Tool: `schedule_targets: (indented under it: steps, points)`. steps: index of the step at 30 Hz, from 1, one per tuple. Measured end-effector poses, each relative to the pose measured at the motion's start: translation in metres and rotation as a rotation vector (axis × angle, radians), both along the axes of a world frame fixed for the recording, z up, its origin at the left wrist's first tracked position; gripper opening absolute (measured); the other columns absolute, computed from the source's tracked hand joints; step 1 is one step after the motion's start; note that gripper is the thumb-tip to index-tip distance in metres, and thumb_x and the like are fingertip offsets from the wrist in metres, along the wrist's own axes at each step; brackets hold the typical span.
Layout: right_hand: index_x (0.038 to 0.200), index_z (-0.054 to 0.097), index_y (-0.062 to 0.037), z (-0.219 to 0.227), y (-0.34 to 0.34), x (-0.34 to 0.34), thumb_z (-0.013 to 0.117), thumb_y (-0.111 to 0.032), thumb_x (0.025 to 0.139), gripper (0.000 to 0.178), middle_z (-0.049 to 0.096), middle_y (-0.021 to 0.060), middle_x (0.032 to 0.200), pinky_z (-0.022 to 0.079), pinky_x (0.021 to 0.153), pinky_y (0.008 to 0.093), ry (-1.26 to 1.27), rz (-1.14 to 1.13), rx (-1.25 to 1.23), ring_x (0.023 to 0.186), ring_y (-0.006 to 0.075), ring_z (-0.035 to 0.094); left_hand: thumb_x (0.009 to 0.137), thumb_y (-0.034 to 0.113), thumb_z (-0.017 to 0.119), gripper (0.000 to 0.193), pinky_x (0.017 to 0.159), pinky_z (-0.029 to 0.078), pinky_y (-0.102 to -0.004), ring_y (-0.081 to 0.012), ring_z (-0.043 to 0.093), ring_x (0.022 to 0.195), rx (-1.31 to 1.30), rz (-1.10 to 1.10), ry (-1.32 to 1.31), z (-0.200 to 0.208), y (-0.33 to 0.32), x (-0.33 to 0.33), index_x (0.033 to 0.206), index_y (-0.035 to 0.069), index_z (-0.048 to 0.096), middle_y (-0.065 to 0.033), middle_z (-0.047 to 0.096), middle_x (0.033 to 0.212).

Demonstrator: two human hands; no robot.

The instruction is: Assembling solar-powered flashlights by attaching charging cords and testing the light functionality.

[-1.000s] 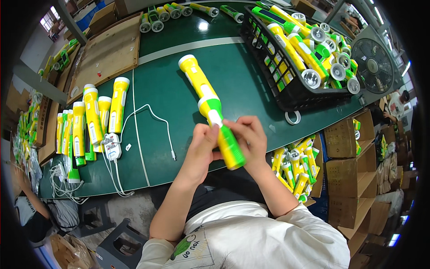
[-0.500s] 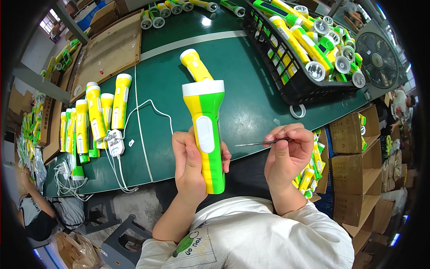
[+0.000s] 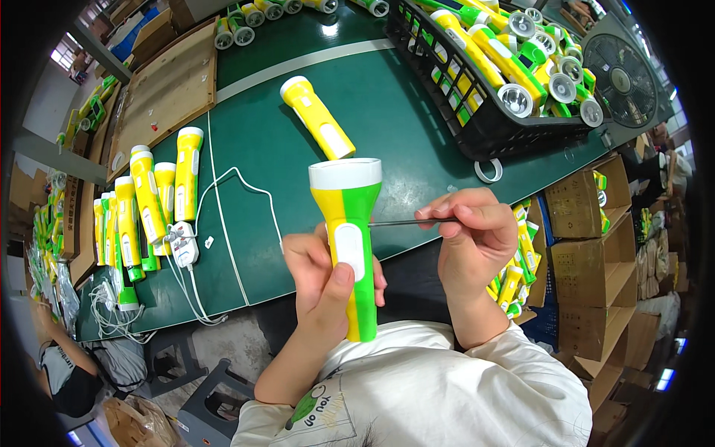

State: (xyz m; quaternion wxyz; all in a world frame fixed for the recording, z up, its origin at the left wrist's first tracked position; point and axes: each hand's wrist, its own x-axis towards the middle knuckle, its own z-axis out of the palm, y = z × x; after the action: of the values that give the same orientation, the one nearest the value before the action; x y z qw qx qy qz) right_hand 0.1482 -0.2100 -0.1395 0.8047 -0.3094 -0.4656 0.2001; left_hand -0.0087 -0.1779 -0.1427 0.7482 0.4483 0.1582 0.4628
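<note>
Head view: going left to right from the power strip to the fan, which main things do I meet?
Power strip → held flashlight → thin rod → right hand → fan.

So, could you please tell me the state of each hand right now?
Left hand: closed around a yellow-and-green flashlight.
Right hand: pinching a thin, dark, rod-like tool between thumb and fingers.
</note>
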Motion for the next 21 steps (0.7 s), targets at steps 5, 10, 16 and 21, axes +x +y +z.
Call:
schedule_targets:
  steps: [5, 10, 16, 21]
  points:
    - [0.086, 0.064, 0.0020, -0.004, 0.009, 0.012, 0.064, 0.017, 0.073, 0.020, 0.063, 0.0120, 0.084, 0.054, 0.075, 0.0306, -0.152, -0.111, -0.089, 0.083, 0.0238, 0.065, 0.093, 0.055, 0.035, 0.078, 0.047, 0.048, -0.0261, -0.0138, 0.054, 0.065, -0.054, -0.109, 0.074, 0.002, 0.014, -0.001, 0.147, 0.021, -0.009, -0.0193, 0.043, 0.118]
    - [0.085, 0.063, 0.0029, -0.010, 0.005, 0.010, 0.064, 0.015, 0.074, 0.016, 0.064, 0.0119, 0.084, 0.054, 0.073, 0.0300, 0.106, -0.038, -0.271, 0.081, 0.0211, 0.065, 0.094, 0.052, 0.039, 0.073, 0.042, 0.046, -0.0248, -0.0153, 0.051, 0.056, 0.134, 0.039, 0.244, -0.017, 0.018, 0.003, 0.147, 0.022, -0.001, -0.0228, 0.041, 0.119]
    - [0.078, 0.062, -0.0013, -0.001, 0.002, 0.012, 0.070, -0.002, 0.076, 0.009, 0.067, 0.0101, 0.078, 0.047, 0.054, 0.0227, 0.463, 0.194, -0.612, 0.066, 0.0157, 0.065, 0.094, 0.040, 0.047, 0.066, 0.050, 0.044, -0.0242, -0.0144, 0.051, 0.067, 0.361, 0.231, 0.432, -0.037, 0.020, -0.008, 0.144, 0.018, 0.010, -0.0179, 0.042, 0.126]
    - [0.086, 0.062, -0.0048, -0.017, 0.011, 0.008, 0.067, -0.017, 0.085, 0.014, 0.066, 0.0031, 0.079, 0.042, 0.055, 0.0173, 0.556, 0.372, -0.772, 0.070, 0.0065, 0.060, 0.093, 0.021, 0.049, 0.063, 0.096, 0.040, -0.0383, -0.0286, 0.045, 0.118, 0.991, 0.362, 0.704, -0.046, 0.037, -0.030, 0.143, 0.000, 0.017, -0.0197, 0.034, 0.137]
